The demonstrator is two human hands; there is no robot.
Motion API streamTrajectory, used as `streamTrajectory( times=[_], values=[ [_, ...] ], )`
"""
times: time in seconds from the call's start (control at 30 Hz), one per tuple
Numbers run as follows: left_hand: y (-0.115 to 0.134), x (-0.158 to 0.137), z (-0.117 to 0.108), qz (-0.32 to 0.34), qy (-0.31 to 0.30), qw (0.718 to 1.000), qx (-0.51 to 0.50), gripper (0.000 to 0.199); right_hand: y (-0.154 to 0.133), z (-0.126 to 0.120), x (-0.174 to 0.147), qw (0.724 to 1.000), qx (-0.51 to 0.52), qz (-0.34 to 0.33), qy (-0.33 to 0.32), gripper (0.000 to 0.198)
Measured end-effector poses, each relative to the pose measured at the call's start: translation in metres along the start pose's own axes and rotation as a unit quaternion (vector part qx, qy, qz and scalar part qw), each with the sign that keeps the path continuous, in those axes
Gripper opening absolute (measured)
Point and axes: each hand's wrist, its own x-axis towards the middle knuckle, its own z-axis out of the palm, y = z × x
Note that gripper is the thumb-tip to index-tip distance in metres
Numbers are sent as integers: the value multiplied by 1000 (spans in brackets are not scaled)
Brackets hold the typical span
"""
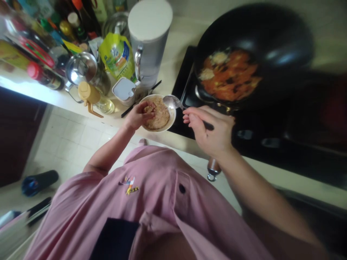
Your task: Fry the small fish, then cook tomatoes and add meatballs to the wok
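Observation:
A white bowl (172, 121) of pinkish-brown mixture, which looks like minced meat (159, 121), stands on the counter's front edge beside the stove. Over the bowl's left part is my left hand (139, 115), its fingers curled closed around a bit of the minced meat. My right hand (213, 128) grips a metal spoon (171, 102) by its dark handle. The spoon's bowl hangs over the right rim of the white bowl. Beyond it a black wok (260, 32) holds orange-red pieces of food (233, 79) and pale lumps (219, 57).
Left of the bowl stand a lidded white container (124, 90), a glass oil bottle (104, 104) and a steel pot (81, 68). Behind are a large clear jug (151, 47), a yellow-green pouch (116, 56) and several bottles. The wok's handle (214, 167) juts past the counter edge, under my right forearm.

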Motion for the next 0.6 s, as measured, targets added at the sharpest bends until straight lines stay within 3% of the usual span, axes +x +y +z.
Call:
streamTrajectory(
  times=[0.23,0.4,0.5,0.6],
  values=[
    [6,-4,-8,21,-6,997,80,43,-3,1,4,1000,-2,-27,-4,26],
    [14,-6,-7,40,5,978,204,32,-6,-11,-2,998,49,-31,27,27],
    [30,-6,-1,64,12,943,325,25,-14,-34,-13,995,51,-39,74,24],
    [62,-3,20,181,-21,874,451,19,-22,-67,-30,988,20,-59,142,23]
  ],
)
